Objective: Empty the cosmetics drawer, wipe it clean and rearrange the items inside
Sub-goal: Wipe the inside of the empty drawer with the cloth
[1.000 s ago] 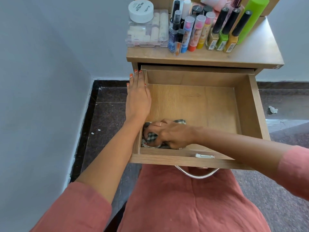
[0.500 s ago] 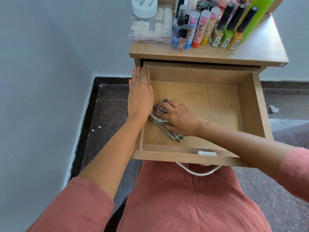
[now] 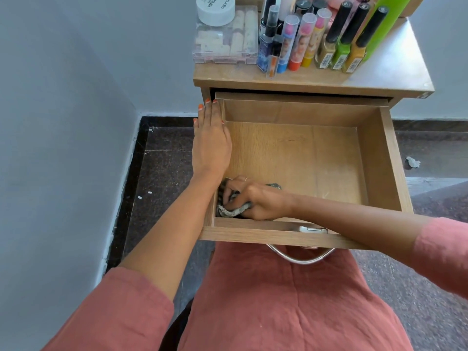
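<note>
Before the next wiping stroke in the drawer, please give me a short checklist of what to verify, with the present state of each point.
1. The drawer is emptied: ok, only the cloth is inside.
2. The right hand grips the cloth: ok, at the near left corner.
3. The left hand steadies the drawer: ok, flat along its left wall.
4. The cosmetics stand clear on the table top: ok.
5. The drawer floor is clean: cannot tell.

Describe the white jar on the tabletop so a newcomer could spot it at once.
Look at the wooden tabletop above the open drawer. At its left end lies a clear plastic box, and the white jar sits on top of it. It alone is low, round and white; its neighbours are tall, slim bottles and tubes.
</note>
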### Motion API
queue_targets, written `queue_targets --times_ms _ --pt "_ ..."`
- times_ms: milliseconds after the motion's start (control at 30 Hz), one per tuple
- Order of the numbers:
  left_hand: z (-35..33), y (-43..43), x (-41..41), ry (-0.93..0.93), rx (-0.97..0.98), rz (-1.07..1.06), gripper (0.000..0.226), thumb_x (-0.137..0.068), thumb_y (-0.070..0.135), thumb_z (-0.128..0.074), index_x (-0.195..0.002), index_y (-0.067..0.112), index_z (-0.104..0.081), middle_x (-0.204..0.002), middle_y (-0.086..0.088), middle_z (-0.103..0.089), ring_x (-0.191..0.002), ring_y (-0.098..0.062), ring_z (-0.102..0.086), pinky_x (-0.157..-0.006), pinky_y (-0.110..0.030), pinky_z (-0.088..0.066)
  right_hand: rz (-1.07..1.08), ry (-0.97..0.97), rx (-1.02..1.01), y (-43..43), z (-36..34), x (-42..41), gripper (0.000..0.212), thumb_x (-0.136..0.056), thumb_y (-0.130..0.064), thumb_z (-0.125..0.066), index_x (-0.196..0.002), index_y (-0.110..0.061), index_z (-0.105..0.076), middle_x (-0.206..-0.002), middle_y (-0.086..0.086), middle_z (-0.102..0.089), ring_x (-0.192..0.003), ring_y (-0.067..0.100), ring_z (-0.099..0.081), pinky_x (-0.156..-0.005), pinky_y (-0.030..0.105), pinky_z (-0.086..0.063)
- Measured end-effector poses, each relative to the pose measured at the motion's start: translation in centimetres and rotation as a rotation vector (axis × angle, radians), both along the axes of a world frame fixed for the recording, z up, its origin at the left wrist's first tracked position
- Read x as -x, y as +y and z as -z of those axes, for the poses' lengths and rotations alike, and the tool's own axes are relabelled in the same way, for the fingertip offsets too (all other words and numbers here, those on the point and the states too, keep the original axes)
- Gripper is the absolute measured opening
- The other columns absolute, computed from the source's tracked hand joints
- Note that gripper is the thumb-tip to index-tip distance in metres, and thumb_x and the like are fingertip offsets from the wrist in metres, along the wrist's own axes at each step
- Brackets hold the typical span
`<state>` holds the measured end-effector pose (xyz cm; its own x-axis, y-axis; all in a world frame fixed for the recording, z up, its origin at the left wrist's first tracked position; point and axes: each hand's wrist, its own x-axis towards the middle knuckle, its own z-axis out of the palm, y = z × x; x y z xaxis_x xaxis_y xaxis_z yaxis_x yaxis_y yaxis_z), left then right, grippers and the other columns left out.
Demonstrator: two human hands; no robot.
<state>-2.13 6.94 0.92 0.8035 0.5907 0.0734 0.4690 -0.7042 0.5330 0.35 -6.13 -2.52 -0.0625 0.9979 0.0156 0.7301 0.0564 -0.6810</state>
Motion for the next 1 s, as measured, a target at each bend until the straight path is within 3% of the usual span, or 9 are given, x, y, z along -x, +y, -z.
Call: queue_targets --times_ms 133,200,267,400,500,600,667,867,1000 --pt "0.1 0.1 -0.1 0.002 -0.002 0.0 0.047 -0.099 0.01 -0.02 -0.145 0.005 -0.015 -0.156 -0.011 -0.012 -0.145 -0.02 -0.005 -0.119 -0.031 -0.004 0.005 0.081 0.04 0.0 0.3 -0.2 0.026 -0.064 0.017 -0.058 -0.076 -0.001 -0.073 -0.091 0.016 -0.065 -0.089 0.013 -0.05 -0.093 0.01 -0.025" --pt "0.1 0.2 -0.1 0.0 -0.004 -0.001 0.047 -0.099 0.009 -0.021 -0.145 0.005 -0.015 -0.156 -0.01 -0.012 -0.145 -0.02 -0.005 -0.119 -0.031 -0.004 -0.028 0.021 0.092 -0.1 0.2 -0.3 0.028 -0.065 0.013 -0.058 -0.081 -0.005 -0.073 -0.098 0.012 -0.065 -0.095 0.02 -0.055 -0.096 0.028 -0.035" --pt "0.1 0.1 0.0 -0.005 -0.003 -0.002 0.047 -0.099 0.01 -0.021 -0.145 0.006 -0.015 -0.156 -0.01 -0.013 -0.145 -0.02 -0.006 -0.119 -0.031 -0.004 -0.051 -0.111 0.124 -0.5 0.0 -0.7 0.03 -0.067 0.006 -0.059 -0.089 -0.01 -0.072 -0.107 0.008 -0.063 -0.104 0.027 -0.054 -0.089 0.045 -0.042" --pt "0.1 0.1 0.1 -0.004 0.003 -0.003 0.046 -0.1 0.012 -0.021 -0.146 0.007 -0.015 -0.156 -0.009 -0.012 -0.145 -0.02 -0.006 -0.119 -0.032 -0.005 -0.107 -0.339 0.032 -1.3 0.0 -1.5 0.033 -0.07 -0.01 -0.062 -0.102 -0.018 -0.069 -0.111 0.004 -0.063 -0.108 0.023 -0.053 -0.084 0.044 -0.042" --pt "0.1 0.1 0.0 0.0 0.006 -0.004 0.047 -0.1 0.012 -0.021 -0.146 0.007 -0.015 -0.156 -0.009 -0.012 -0.145 -0.019 -0.005 -0.119 -0.031 -0.005 -0.001 -0.423 -0.017 -1.0 -0.1 -3.1 0.034 -0.077 -0.021 -0.049 -0.105 -0.016 -0.067 -0.111 0.008 -0.063 -0.109 0.023 -0.052 -0.085 0.049 -0.045" --pt "0.0 0.0 0.0 -0.001 0.003 -0.007 0.047 -0.1 0.012 -0.021 -0.146 0.007 -0.016 -0.156 -0.009 -0.012 -0.145 -0.019 -0.005 -0.119 -0.031 -0.005 0.178 -0.469 0.138 -0.1 -0.7 -4.6 0.039 -0.086 -0.02 -0.048 -0.124 -0.015 -0.056 -0.132 0.01 -0.047 -0.127 0.03 -0.039 -0.103 0.049 -0.031" --pt "0.0 0.0 0.0 0.0 -0.006 -0.006 0.047 -0.099 0.012 -0.021 -0.146 0.007 -0.016 -0.156 -0.009 -0.013 -0.145 -0.019 -0.006 -0.119 -0.031 -0.005 0.22 -0.46 0.166 0.3 -0.6 -4.5 0.04 -0.086 -0.017 -0.047 -0.125 -0.014 -0.055 -0.136 0.013 -0.042 -0.13 0.031 -0.034 -0.107 0.05 -0.027" --pt "0.1 0.1 0.0 0.001 -0.015 -0.004 0.047 -0.1 0.013 -0.02 -0.146 0.006 -0.016 -0.156 -0.01 -0.013 -0.145 -0.019 -0.006 -0.119 -0.031 -0.005 0.05 -0.444 0.104 -0.2 -0.2 -3.2 0.04 -0.072 -0.006 -0.049 -0.107 -0.011 -0.066 -0.119 0.02 -0.055 -0.114 0.037 -0.049 -0.094 0.053 -0.041" --pt "0.2 0.1 0.0 0.003 -0.031 0.0 0.047 -0.099 0.012 -0.02 -0.145 0.005 -0.015 -0.155 -0.011 -0.013 -0.145 -0.02 -0.007 -0.119 -0.031 -0.005 -0.145 -0.376 0.078 -0.7 -0.1 -1.6 0.045 -0.068 0.002 -0.054 -0.106 -0.017 -0.068 -0.119 0.014 -0.056 -0.112 0.033 -0.05 -0.094 0.05 -0.037"
